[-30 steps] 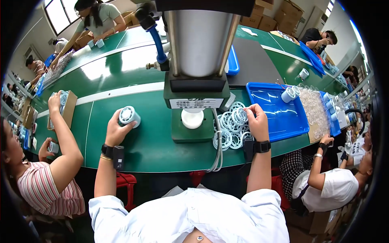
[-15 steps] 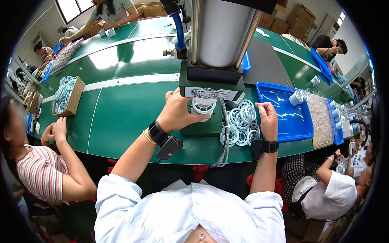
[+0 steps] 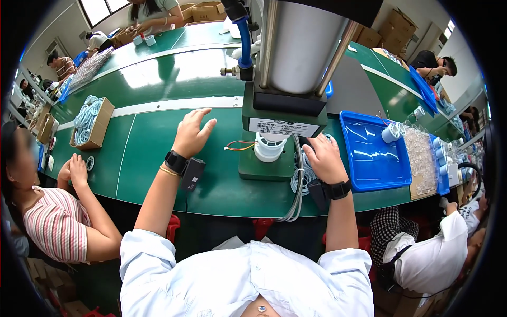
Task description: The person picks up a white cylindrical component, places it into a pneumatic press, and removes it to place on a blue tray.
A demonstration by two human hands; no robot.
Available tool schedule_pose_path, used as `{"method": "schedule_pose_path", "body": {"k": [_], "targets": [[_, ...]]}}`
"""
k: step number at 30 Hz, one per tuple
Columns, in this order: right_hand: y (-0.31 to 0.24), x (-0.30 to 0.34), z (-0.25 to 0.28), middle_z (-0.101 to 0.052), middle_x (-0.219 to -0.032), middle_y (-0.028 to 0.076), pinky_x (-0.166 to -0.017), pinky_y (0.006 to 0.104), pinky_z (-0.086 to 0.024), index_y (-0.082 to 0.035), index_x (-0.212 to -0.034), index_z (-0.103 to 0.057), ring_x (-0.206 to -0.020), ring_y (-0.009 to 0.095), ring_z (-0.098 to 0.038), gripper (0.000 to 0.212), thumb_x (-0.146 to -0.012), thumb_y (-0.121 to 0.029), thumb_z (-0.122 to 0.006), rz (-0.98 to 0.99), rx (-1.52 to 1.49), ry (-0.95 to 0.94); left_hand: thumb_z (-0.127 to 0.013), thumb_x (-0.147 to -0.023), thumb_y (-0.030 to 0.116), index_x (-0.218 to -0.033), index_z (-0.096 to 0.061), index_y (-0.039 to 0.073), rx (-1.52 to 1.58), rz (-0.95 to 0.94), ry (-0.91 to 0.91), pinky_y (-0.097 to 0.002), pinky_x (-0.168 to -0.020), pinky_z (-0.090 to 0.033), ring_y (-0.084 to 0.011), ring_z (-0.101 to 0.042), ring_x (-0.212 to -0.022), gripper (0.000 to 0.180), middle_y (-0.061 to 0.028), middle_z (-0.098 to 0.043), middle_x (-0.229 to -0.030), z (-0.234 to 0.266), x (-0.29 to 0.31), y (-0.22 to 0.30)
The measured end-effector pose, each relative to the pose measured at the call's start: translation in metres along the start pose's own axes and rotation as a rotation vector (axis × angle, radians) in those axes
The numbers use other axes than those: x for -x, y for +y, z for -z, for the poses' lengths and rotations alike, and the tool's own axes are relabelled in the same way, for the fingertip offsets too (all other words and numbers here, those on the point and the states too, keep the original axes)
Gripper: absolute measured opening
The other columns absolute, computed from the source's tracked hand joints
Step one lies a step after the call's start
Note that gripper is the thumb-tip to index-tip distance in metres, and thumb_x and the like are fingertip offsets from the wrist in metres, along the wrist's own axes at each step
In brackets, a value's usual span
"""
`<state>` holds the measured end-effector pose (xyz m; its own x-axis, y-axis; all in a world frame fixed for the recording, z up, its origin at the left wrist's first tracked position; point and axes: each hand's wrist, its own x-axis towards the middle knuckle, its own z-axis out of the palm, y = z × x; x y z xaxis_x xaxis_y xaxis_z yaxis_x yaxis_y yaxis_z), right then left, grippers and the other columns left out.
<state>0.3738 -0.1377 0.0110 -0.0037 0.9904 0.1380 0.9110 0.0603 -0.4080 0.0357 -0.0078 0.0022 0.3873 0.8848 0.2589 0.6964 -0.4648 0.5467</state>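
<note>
A white round plastic housing stands on the green base of the press, directly beneath its head. Thin red and yellow wires stick out from it to the left. My left hand hovers over the table left of the press, fingers spread, with nothing in it. At the press's right side, my right hand reaches over the pale blue plastic rings, fingers stretched out and apart. Its fingertips are close to the press head; whether they touch it I cannot tell. The hand partly covers the ring pile.
Grey cables hang down in front of the press. To the right lie a blue tray and clear plastic parts. A cardboard box of pale blue cords stands left. A co-worker in a striped shirt sits close by on the left.
My left hand has let go of the white housing and moved away left, opening. My right hand has come left to the press's side. The view has shifted slightly.
</note>
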Motion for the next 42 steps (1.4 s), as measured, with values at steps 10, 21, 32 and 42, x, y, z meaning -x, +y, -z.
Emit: {"method": "schedule_pose_path", "body": {"k": [10, 21, 32, 42], "targets": [[-0.022, -0.01, 0.027, -0.054, -0.126, 0.014, -0.102, 0.0461, -0.03, -0.007, -0.122, -0.054, -0.122, 0.03, -0.045, 0.044, -0.084, -0.027, -0.06, 0.128, -0.152, -0.054, -0.053, -0.089, 0.038, -0.131, -0.045, 0.009, -0.366, 0.024, -0.033, -0.0584, -0.105, -0.021, -0.0296, -0.031, -0.133, 0.052, -0.0123, -0.039, -0.14, -0.026, 0.009, -0.005], [-0.045, -0.032, 0.032, -0.061, -0.104, 0.016, -0.085, 0.032, -0.046, 0.001, -0.11, -0.054, -0.097, 0.025, -0.06, 0.051, -0.072, -0.025, -0.075, 0.172, -0.648, 0.298, -0.058, -0.084, 0.035, -0.13, -0.049, 0.014, -0.337, -0.07, -0.04, -0.0521, -0.105, -0.023, -0.029, -0.035, -0.131, 0.051, -0.0088, -0.044, -0.137, -0.023, 0.012, -0.033], [0.23, -0.008, 0.092, -0.044, -0.117, 0.022, -0.098, 0.0401, -0.04, 0.0, -0.116, -0.049, -0.109, 0.036, -0.048, 0.065, -0.063, -0.024, -0.078, -0.486, 0.099, 0.497, -0.06, -0.082, 0.031, -0.127, -0.053, 0.011, -0.302, -0.128, 0.005, -0.0447, -0.104, -0.025, -0.0294, -0.04, -0.125, 0.049, -0.0109, -0.048, -0.132, -0.029, 0.006, -0.023], [0.083, 0.008, 0.048, -0.063, -0.093, 0.009, -0.079, 0.0294, -0.045, 0.0, -0.093, -0.058, -0.09, 0.019, -0.059, 0.014, -0.089, -0.013, -0.056, -0.121, -0.768, 0.318, -0.06, -0.083, 0.032, -0.126, -0.053, 0.011, -0.33, -0.087, 0.04, -0.0472, -0.104, -0.025, -0.0296, -0.04, -0.125, 0.048, -0.0109, -0.048, -0.13, -0.018, 0.01, -0.021]]}}
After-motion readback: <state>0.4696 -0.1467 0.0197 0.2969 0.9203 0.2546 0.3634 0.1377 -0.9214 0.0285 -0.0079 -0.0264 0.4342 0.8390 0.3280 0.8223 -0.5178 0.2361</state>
